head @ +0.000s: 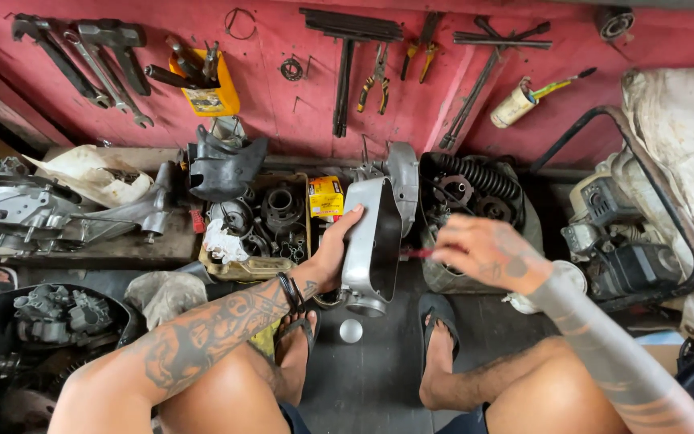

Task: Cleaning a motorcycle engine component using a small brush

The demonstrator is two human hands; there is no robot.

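My left hand (pixel 332 251) grips the left edge of a silver metal engine cover (pixel 371 241), holding it upright on its side above the dark floor between my feet. My right hand (pixel 487 251) is beside the cover's right edge, fingers closed on a thin red-handled tool (pixel 417 253) whose tip points into the cover's hollow side. Both forearms are tattooed, and a dark band sits on my left wrist.
A tray of dark engine parts (pixel 263 221) and a yellow box (pixel 325 195) lie behind the cover. A grey engine casing (pixel 34 213) sits left, a small engine (pixel 624 241) right. Wrenches (pixel 94 60), pliers (pixel 375 80) and rods hang on the red wall. A small round cap (pixel 351 330) lies on the floor.
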